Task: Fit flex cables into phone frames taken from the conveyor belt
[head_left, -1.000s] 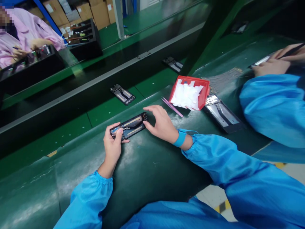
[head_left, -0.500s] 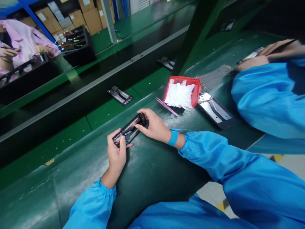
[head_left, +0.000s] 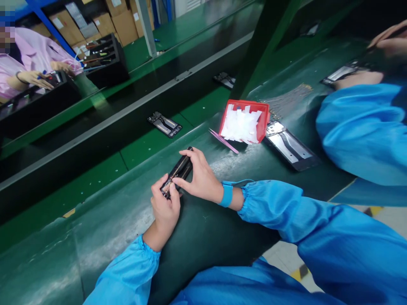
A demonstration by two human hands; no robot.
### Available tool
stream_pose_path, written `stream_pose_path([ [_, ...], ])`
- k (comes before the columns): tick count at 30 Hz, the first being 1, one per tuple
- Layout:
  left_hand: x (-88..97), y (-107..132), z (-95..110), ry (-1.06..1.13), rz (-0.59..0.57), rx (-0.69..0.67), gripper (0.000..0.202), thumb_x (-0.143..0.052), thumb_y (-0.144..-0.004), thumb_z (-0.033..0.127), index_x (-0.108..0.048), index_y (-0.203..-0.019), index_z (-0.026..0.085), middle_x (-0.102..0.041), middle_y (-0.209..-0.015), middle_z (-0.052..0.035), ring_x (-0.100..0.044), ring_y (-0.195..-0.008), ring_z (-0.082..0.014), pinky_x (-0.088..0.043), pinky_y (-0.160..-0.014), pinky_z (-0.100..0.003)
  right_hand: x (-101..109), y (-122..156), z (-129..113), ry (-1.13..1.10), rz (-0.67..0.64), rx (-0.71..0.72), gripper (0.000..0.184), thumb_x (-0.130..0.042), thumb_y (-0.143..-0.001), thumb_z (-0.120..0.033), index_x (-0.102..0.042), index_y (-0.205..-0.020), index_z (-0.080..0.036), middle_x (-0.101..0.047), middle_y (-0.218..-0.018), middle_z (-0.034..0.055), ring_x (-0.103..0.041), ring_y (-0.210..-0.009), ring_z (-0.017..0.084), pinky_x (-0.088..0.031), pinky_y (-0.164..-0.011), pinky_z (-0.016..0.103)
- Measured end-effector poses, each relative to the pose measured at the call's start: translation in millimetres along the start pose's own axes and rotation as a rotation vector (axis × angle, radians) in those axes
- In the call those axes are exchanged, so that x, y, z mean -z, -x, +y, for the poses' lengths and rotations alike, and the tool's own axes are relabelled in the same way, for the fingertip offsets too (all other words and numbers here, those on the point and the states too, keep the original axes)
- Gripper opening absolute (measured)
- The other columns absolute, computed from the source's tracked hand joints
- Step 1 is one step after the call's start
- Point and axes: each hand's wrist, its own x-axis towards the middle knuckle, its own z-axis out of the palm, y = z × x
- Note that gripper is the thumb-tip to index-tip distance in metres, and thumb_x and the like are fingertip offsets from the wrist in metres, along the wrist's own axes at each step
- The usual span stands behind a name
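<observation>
Grip: left hand (head_left: 165, 205) clasping near end of phone frame (head_left: 182, 169), right hand (head_left: 202, 176) pinching far part. Apparent step: two-handed handling; next move likely needs steady left hold.

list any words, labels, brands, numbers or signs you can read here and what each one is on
None can be read.
Cardboard boxes: pale labels, too small and blurred.
Phone-like device in the left hand and right hand: any print too small.
White strips: no legible writing.
</observation>
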Motion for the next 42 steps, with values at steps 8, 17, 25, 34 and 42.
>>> stream_pose_path([
  [8, 6.8, -12, -4, -0.038, 0.062, -0.049, 0.04, -0.067, -0.097, 0.042, -0.055, -0.126, 0.018, -0.078, -0.095, -0.0074, -0.072, -0.054, -0.0151, -0.06, -0.051, -0.025, -3, 5, -3, 0.082, -0.055, -0.02, 0.089, -0.087, -0.079, -0.033, -0.037, -0.151, -0.024, -0.035, -0.151, 0.0202, -0.036, -0.146, 0.041, -0.04, -0.118, 0.064],
  [17, 16.1, -32, 10, 0.115, 0.057, 0.2, 0.04, -0.075, -0.087, 0.043, -0.062, -0.115, 0.017, -0.063, -0.077, 0.0038, -0.053, -0.035, -0.0071, -0.044, -0.029, -0.018, 11, -6, 11, 0.187, -0.126, 0.15, 0.05, -0.082, -0.088, -0.035, -0.058, -0.13, -0.02, -0.054, -0.139, 0.0186, -0.051, -0.132, 0.038, -0.046, -0.105, 0.055],
  [25, 19.3, -41, 4, 0.501, -0.137, 0.325, 0.063, -0.075, -0.087, 0.053, -0.055, -0.14, 0.025, -0.067, -0.106, -0.0068, -0.068, -0.07, -0.0166, -0.053, -0.039, -0.02, 18, -12, 19, 0.147, -0.253, 0.239, 0.024, -0.059, -0.101, -0.027, -0.063, -0.12, -0.015, -0.069, -0.109, 0.0131, -0.062, -0.1, 0.03, -0.048, -0.087, 0.042],
  [34, 8.0, -31, -3, 0.411, -0.089, 0.257, 0.056, -0.085, -0.08, 0.043, -0.06, -0.124, 0.02, -0.071, -0.121, -0.0072, -0.069, -0.107, -0.0206, -0.055, -0.097, -0.031, 13, 4, 6, -0.322, -0.484, -0.048, 0.025, -0.067, -0.095, -0.04, -0.051, -0.101, -0.022, -0.062, -0.086, 0.0002, -0.06, -0.073, 0.018, -0.048, -0.067, 0.03],
  [42, -0.1, -17, 14, 0.36, -0.25, 0.204, 0.046, -0.078, -0.087, 0.04, -0.059, -0.124, 0.019, -0.073, -0.115, -0.0072, -0.07, -0.102, -0.0211, -0.057, -0.091, -0.032, 7, 3, 6, -0.621, -0.427, -0.129, 0.035, -0.063, -0.101, -0.049, -0.053, -0.116, -0.02, -0.064, -0.098, 0.0038, -0.062, -0.089, 0.022, -0.055, -0.081, 0.035],
])
